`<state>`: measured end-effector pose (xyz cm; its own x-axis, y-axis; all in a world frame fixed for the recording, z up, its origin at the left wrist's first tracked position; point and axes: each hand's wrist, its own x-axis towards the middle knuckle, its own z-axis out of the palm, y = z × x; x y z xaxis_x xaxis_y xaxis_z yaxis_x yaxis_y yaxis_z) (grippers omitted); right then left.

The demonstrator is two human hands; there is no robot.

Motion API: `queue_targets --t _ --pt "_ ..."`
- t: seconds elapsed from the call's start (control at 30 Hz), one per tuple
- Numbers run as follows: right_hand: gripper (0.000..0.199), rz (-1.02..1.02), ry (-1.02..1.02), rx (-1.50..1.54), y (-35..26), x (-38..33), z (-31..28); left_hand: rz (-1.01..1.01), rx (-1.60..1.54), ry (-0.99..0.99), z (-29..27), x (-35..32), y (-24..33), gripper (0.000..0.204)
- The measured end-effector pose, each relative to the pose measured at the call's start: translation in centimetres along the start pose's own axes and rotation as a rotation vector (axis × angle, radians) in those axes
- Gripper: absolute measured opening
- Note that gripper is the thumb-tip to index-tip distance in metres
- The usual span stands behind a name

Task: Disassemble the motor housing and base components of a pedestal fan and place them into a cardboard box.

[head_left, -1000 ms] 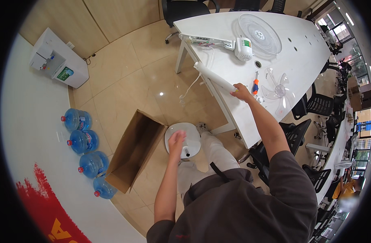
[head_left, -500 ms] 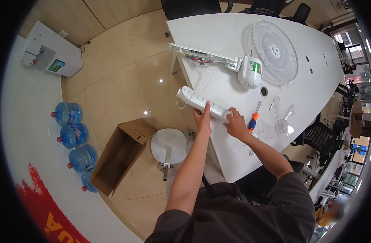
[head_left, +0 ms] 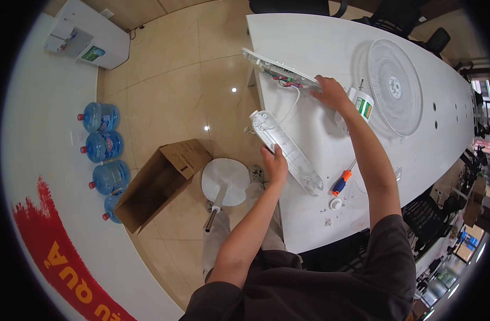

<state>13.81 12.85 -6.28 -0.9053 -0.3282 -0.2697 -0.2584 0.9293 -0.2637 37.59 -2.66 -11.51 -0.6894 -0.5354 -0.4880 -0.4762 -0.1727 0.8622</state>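
My left hand (head_left: 276,165) is closed on the near edge of a long white plastic fan housing shell (head_left: 290,152), its hollow ribbed inside turned up. Farther off, my right hand (head_left: 332,94) grips the end of the fan's control panel half (head_left: 279,68), where it meets the motor. Coloured wires (head_left: 287,82) hang from that panel, and a white cable runs down toward the shell. The white fan motor (head_left: 361,102) with a green label is partly hidden behind my right forearm.
On the white table (head_left: 309,32) lie a fan grille (head_left: 394,88), an orange and blue screwdriver (head_left: 341,183), a round white cap (head_left: 336,204), small screws and clear fan blades (head_left: 357,195). Left on the floor stand a round fan base (head_left: 226,176), a cardboard box (head_left: 159,187) and water bottles (head_left: 101,116).
My right hand has let go of the shell and moved up to the panel half by the motor. The shell has turned, its hollow side now showing. The view has shifted somewhat.
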Motion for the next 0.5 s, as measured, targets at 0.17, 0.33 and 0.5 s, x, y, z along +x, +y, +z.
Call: queue_targets --t 0.17,0.33,0.5 --pt "0.038 -0.022 -0.036 -0.049 1.3 2.1 1.2 0.015 0.011 0.084 -0.1 -0.2 0.6 0.028" --pt "0.038 -0.124 0.068 0.032 1.3 2.0 -0.7 0.039 0.003 0.169 -0.9 -0.3 1.0 0.028" --pt "0.033 -0.05 0.043 0.185 0.1 0.2 -3.3 0.12 -0.002 0.124 -1.5 -0.4 2.0 0.028"
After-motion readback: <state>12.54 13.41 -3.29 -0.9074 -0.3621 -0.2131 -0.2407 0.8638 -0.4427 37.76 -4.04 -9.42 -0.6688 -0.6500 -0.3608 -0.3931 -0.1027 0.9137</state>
